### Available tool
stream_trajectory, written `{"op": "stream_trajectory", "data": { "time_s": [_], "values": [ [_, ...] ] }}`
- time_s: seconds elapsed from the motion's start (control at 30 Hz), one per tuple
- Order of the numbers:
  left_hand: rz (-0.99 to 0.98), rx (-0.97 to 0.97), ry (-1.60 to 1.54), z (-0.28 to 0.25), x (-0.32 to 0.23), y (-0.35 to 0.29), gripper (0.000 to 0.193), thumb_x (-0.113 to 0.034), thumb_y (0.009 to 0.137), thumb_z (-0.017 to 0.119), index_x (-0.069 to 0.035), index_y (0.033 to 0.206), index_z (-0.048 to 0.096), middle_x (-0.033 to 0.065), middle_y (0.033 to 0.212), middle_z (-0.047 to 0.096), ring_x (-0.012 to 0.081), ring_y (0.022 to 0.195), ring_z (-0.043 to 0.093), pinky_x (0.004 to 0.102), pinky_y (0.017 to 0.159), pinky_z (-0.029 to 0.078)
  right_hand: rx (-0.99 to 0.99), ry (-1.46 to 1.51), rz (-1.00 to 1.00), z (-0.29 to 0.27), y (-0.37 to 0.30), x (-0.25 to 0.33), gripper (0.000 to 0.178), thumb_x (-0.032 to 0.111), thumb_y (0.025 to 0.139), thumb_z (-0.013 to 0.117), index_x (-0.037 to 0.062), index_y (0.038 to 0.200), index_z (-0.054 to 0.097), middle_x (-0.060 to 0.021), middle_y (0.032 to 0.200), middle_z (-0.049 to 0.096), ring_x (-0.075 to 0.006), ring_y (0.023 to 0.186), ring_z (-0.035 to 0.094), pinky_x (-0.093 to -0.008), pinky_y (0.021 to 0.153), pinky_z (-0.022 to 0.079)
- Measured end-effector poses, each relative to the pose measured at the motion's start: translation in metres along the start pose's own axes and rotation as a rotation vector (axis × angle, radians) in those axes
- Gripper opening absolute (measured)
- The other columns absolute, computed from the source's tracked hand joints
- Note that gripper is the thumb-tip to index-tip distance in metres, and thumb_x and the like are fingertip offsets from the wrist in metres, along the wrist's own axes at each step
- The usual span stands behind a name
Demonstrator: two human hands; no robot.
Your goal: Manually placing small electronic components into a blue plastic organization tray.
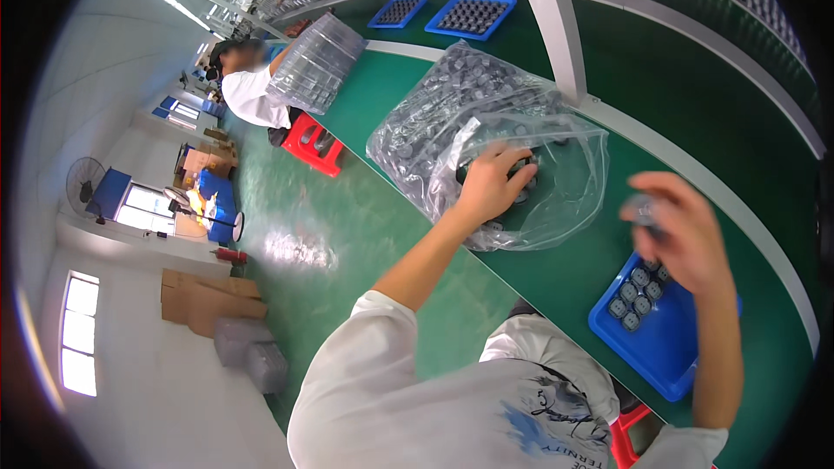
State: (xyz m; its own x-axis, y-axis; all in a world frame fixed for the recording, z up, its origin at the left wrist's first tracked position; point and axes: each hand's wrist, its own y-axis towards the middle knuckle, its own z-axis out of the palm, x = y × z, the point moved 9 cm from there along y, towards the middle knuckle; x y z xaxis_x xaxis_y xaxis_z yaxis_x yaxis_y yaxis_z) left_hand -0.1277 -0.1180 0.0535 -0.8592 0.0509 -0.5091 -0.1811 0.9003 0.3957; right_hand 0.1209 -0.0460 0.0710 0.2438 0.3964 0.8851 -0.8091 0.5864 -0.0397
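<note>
A large clear plastic bag (434, 113) full of small grey round parts lies on the green bench, its mouth towards me. My left hand (493, 184) reaches into that mouth, fingers curled down over dark parts; what they grip is hidden. Over the far edge of a blue tray (656, 360), my right hand (686, 230) is blurred by motion. A small grey round part (645, 210) is pinched between its thumb and fingers. Inside the tray, several similar grey parts (641, 291) sit in rows at the far left, partly covered by my right wrist.
Two blue trays (470, 16) of parts stand beyond the bench's white rail, beside a white upright post (552, 26). Further left, a person (256, 91) sits by a clear-wrapped stack (320, 61). A red stool (313, 146) and cardboard boxes (208, 300) stand on the floor.
</note>
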Motion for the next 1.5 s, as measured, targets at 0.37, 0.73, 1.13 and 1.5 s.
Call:
{"op": "stream_trajectory", "data": {
  "time_s": [0.37,0.73,1.13,1.5],
  "values": [
    [-0.214,0.048,-0.353,0.006,-0.045,0.015,0.021,-0.014,0.082,0.079,-0.003,0.097,0.070,0.0030,0.087,0.063,0.0090,0.076,0.057,0.0241,0.066,0.046,-0.939,-0.170,-0.069,-0.186,-0.268,-0.020,0.034,0.020,0.103,0.052,-0.0013,0.129,0.055,-0.0066,0.097,0.058,-0.0066,0.063,0.047,-0.0205,0.049,0.036],
    [-0.030,0.204,-0.147,0.066,-0.080,-0.021,0.017,-0.008,0.082,0.079,-0.002,0.095,0.070,0.0094,0.086,0.065,0.0189,0.071,0.066,0.0302,0.062,0.052,-1.016,-1.340,0.012,-0.130,-0.249,-0.001,0.014,0.010,0.094,0.067,0.0016,0.105,0.067,-0.0110,0.095,0.066,-0.0165,0.079,0.063,-0.0288,0.070,0.050],
    [0.162,0.481,-0.022,0.081,-0.104,-0.040,0.023,-0.017,0.081,0.080,-0.006,0.099,0.070,0.0082,0.090,0.064,0.0256,0.070,0.066,0.0348,0.061,0.054,-0.851,-1.394,-0.002,-0.105,-0.256,-0.017,0.026,0.003,0.084,0.073,0.0025,0.110,0.069,-0.0059,0.087,0.056,-0.0154,0.074,0.056,-0.0283,0.064,0.046],
    [0.124,0.511,-0.124,0.072,-0.106,-0.029,0.013,-0.009,0.084,0.077,-0.003,0.088,0.067,0.0083,0.080,0.061,0.0204,0.063,0.060,0.0302,0.057,0.047,-0.978,-1.190,0.128,-0.111,-0.281,-0.011,0.028,0.003,0.087,0.071,0.0023,0.115,0.068,-0.0037,0.095,0.062,-0.0093,0.078,0.058,-0.0254,0.066,0.047]
  ]
}}
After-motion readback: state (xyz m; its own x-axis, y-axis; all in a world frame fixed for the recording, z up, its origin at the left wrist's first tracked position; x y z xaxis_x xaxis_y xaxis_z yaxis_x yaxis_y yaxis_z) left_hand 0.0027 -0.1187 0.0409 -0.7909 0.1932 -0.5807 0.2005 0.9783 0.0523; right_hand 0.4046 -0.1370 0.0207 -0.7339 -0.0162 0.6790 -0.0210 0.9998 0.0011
